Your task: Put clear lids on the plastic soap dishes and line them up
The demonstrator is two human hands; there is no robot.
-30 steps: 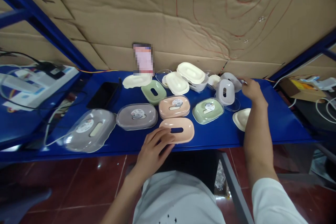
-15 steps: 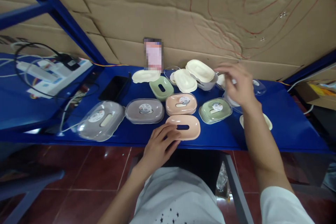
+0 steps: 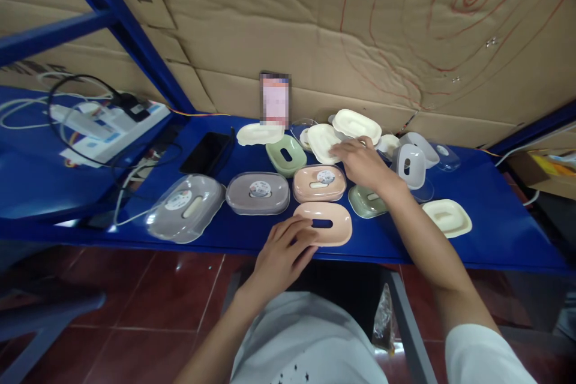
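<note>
My left hand [image 3: 285,249] grips the left end of a peach oval lid with a slot [image 3: 339,228] near the table's front edge, fingers over the rim and thumb at the near side. My right hand [image 3: 362,162] reaches to the back, its bent fingertips on the right edge of a cream oval tray [image 3: 321,143]. Another cream tray [image 3: 357,126] rests on a pile just behind that hand. Between the hands sits a peach oval box under a clear cover [image 3: 315,186]. My right wrist partly hides a covered green box [image 3: 366,201].
Two covered grey boxes, one centre-left [image 3: 258,195] and one farther left [image 3: 180,216], line the front. A green slotted lid [image 3: 287,156], a pale grey slotted lid [image 3: 411,168] and a cream tray [image 3: 447,218] lie about. Behind are a dark phone [image 3: 207,153] and a power strip [image 3: 112,138].
My right hand has moved left from the pale grey pieces to the cream tray. My left hand stays on the peach lid. The view has shifted slightly.
</note>
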